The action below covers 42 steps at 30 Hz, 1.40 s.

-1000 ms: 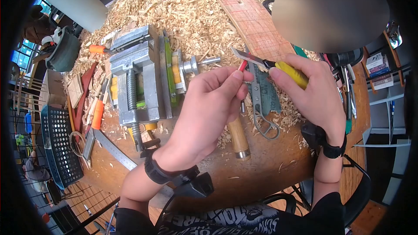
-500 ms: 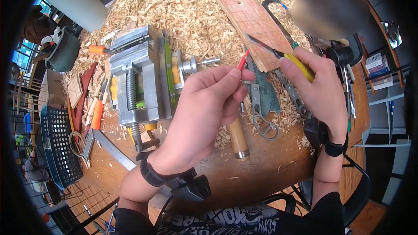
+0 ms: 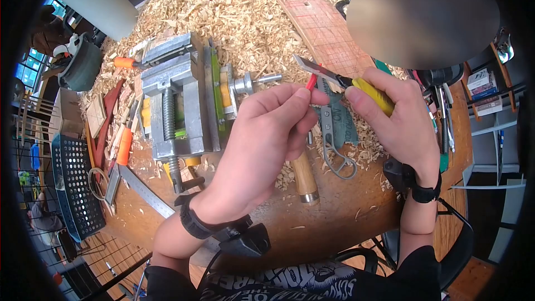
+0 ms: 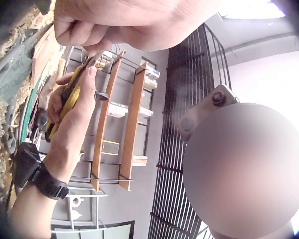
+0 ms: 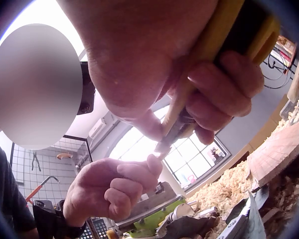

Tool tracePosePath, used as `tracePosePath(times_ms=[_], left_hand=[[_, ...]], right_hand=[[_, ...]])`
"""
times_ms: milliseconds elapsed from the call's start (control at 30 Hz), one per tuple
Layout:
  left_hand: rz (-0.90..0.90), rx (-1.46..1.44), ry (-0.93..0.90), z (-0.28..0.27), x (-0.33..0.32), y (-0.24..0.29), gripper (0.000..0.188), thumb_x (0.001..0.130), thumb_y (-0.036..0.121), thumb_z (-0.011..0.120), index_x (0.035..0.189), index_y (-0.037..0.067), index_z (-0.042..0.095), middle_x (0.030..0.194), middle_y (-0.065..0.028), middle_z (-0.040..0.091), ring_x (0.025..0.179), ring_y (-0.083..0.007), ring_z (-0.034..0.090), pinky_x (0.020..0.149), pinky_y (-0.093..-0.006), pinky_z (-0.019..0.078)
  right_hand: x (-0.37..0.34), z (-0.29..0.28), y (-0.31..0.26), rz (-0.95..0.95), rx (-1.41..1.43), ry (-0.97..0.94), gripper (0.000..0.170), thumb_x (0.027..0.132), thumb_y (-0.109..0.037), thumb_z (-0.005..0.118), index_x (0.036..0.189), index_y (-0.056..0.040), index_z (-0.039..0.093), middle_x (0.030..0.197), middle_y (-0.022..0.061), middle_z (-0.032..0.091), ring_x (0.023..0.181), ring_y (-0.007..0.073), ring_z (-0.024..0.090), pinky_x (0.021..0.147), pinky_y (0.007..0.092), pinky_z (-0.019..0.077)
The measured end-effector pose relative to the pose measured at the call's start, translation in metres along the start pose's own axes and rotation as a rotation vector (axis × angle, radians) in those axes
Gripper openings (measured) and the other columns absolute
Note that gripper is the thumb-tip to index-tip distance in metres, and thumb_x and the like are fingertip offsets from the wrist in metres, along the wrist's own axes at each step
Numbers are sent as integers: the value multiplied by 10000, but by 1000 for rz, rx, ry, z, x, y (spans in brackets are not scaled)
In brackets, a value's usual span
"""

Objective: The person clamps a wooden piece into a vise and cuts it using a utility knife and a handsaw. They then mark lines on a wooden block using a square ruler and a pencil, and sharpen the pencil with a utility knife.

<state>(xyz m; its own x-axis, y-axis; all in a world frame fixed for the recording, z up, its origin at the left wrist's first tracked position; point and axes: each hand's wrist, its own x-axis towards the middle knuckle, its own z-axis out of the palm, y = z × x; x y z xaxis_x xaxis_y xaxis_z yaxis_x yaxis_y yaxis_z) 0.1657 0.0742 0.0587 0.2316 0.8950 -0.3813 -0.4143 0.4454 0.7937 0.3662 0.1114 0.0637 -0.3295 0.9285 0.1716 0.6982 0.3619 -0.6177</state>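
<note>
My left hand (image 3: 262, 139) pinches a short red pencil (image 3: 311, 82) between thumb and forefinger, its tip pointing up and away. Most of the pencil is hidden inside the fingers. In my right hand (image 3: 404, 120) is a utility knife with a yellow and black handle (image 3: 374, 96), the thumb lying along it. The knife's blade (image 3: 315, 68) crosses over the pencil's tip in the head view. The left wrist view shows the knife (image 4: 71, 99) gripped just below the left hand; in the right wrist view its handle (image 5: 214, 37) fills the upper right.
A metal vise (image 3: 178, 95) stands left of the hands. Beyond lie a wooden board with red lines (image 3: 329, 33) and heaped wood shavings (image 3: 234, 17). Below the hands are a wooden handle (image 3: 305, 178) and a grey metal loop handle (image 3: 334, 156). A steel ruler (image 3: 147, 189) lies at left.
The knife moved up and right off the pencil, baring its red tip, then came back down and left across it. The left hand keeps the pencil at nearly the same place.
</note>
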Motion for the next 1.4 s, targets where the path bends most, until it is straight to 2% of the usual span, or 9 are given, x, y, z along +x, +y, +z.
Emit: tracePosePath(times_ms=[300, 733, 1000, 1100, 1167, 1200, 1400], left_hand=[[10, -58, -35, -1, 0, 0, 212, 1038, 181, 481, 1025, 23, 623, 670, 74, 391, 527, -23, 270, 468, -199, 196], [31, -48, -36, 0, -1, 1, 203, 1044, 187, 479, 991, 37, 604, 649, 93, 323, 517, -21, 245, 457, -207, 181], [45, 1, -10, 0, 1, -2, 197, 1041, 182, 482, 993, 38, 608, 643, 98, 321, 518, -18, 246, 459, -207, 178], [63, 9, 10, 1, -2, 0, 204, 1038, 177, 486, 996, 28, 618, 639, 99, 323, 516, -18, 249, 457, -207, 180], [80, 18, 31, 2, -5, 5, 209, 1036, 175, 489, 1000, 19, 624, 638, 99, 325, 516, -19, 252, 456, -208, 182], [84, 1, 9, 1, -6, 7, 215, 1033, 172, 492, 1006, 8, 627, 638, 97, 333, 515, -19, 256, 455, -207, 185], [66, -22, -11, 0, -3, 5, 227, 1027, 159, 490, 1035, -20, 629, 650, 87, 368, 515, -19, 277, 454, -206, 196]], right_hand=[[0, 0, -2, -23, 14, -9, 423, 914, -399, 674, 769, -11, 587, 568, 157, 486, 496, 315, 457, 497, 374, 374], [0, -1, -2, 3, 8, -10, 434, 909, -429, 665, 785, -17, 614, 586, 171, 518, 524, 350, 509, 508, 386, 390], [0, -3, -4, 16, -27, -18, 432, 902, -416, 669, 766, -11, 604, 597, 184, 534, 544, 370, 537, 519, 407, 397], [1, -4, -3, 21, -85, -5, 401, 898, -407, 673, 800, -18, 648, 615, 187, 566, 568, 376, 567, 538, 404, 426], [5, -6, 4, 134, -249, 84, 365, 900, -398, 669, 862, -36, 699, 645, 187, 605, 606, 378, 599, 571, 396, 460], [6, -9, 6, 151, -285, 53, 348, 906, -390, 667, 919, -47, 724, 672, 187, 632, 638, 378, 618, 599, 390, 482], [5, -6, 2, 117, -147, 63, 368, 919, -379, 666, 888, -14, 701, 665, 200, 612, 606, 363, 598, 574, 391, 453]])
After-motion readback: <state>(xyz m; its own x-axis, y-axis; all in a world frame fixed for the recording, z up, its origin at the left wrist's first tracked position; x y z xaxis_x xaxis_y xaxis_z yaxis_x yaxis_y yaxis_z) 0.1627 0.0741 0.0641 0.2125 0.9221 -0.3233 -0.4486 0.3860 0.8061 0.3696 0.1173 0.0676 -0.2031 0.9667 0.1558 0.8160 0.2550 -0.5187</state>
